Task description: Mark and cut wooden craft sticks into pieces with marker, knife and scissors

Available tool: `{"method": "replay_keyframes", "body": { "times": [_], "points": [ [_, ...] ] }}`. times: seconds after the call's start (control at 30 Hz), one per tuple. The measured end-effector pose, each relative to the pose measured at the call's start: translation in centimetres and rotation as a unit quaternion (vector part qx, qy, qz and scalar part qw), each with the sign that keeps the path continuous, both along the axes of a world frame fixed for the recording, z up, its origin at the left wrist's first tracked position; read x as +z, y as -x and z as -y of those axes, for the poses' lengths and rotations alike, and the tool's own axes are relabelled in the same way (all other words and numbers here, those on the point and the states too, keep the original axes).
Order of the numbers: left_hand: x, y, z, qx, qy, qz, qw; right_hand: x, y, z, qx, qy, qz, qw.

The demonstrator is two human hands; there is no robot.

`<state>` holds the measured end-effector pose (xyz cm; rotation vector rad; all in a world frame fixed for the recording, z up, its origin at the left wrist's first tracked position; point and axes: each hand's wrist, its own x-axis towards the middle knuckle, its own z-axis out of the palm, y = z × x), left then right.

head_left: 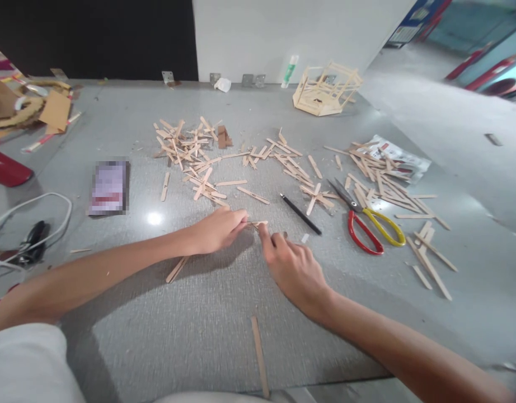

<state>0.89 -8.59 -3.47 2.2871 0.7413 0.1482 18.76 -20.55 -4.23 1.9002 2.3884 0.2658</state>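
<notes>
My left hand (218, 229) is closed in a pinch on a wooden craft stick (262, 223) near the middle of the table. The stick's short free end points toward my right hand (294, 271). That hand is curled, its thumb or finger against the stick's end; a small dark metallic bit shows beside its knuckles, but what it grips is mostly hidden. Under my left wrist lie more craft sticks (177, 270). A black pen (300, 214) rests just beyond my right hand, and scissors (359, 215) with red and yellow handles lie to its right.
Loose craft sticks (186, 143) are heaped across the table, with another pile (384, 179) by a plastic bag. A stick frame (325, 92) and a glue tube (290, 71) stand at the back. A phone (109, 187), white cable (52, 196) and cardboard (55, 111) are left.
</notes>
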Motion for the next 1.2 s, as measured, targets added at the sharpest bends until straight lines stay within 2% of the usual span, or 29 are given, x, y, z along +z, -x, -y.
{"method": "replay_keyframes", "body": {
  "times": [0.13, 0.27, 0.37, 0.43, 0.53, 0.63, 0.73, 0.83, 0.9, 0.97, 1.07, 1.13, 1.2],
  "points": [
    [-0.3, 0.0, 0.0, -0.005, -0.002, 0.011, 1.0, 0.1, -0.8, -0.3, -0.033, 0.066, -0.125, 0.989],
    [-0.2, 0.0, 0.1, -0.011, 0.003, 0.023, 1.0, 0.6, -1.5, -0.9, -0.033, 0.071, -0.297, 0.952],
    [0.0, 0.1, 0.2, -0.016, 0.014, 0.024, 0.999, 1.0, -1.6, -1.1, -0.031, 0.079, -0.338, 0.937],
    [0.0, 0.1, 0.1, -0.015, 0.012, 0.025, 1.0, 1.1, -1.6, -1.0, -0.027, 0.07, -0.296, 0.952],
    [0.0, 0.1, 0.0, -0.013, 0.012, 0.016, 1.0, 1.2, -1.7, -0.6, -0.013, 0.048, -0.154, 0.987],
    [-0.1, 0.0, -0.2, -0.011, 0.011, 0.005, 1.0, 1.5, -1.4, -0.3, 0.02, 0.051, -0.044, 0.998],
    [-0.2, -0.1, -0.2, -0.004, 0.005, 0.003, 1.0, 1.6, -0.9, -0.2, 0.024, 0.054, -0.004, 0.998],
    [-0.2, -0.1, -0.2, 0.002, -0.004, 0.001, 1.0, 1.2, -0.6, -0.2, 0.002, 0.066, -0.015, 0.998],
    [-0.2, 0.0, -0.1, 0.002, -0.005, 0.005, 1.0, 0.6, -0.7, -0.4, -0.013, 0.077, -0.073, 0.994],
    [-0.2, 0.1, -0.1, -0.002, 0.001, 0.017, 1.0, 0.3, -1.1, -0.8, -0.023, 0.074, -0.184, 0.98],
    [-0.3, 0.1, -0.1, -0.005, 0.01, 0.036, 0.999, 0.4, -1.9, -1.5, -0.034, 0.071, -0.355, 0.931],
    [-0.4, 0.1, -0.1, -0.003, 0.009, 0.038, 0.999, 0.8, -2.3, -1.9, -0.047, 0.095, -0.414, 0.904],
    [-0.5, 0.1, -0.2, 0.001, 0.006, 0.038, 0.999, 1.1, -2.5, -2.1, -0.056, 0.121, -0.438, 0.889]
  ]
}}
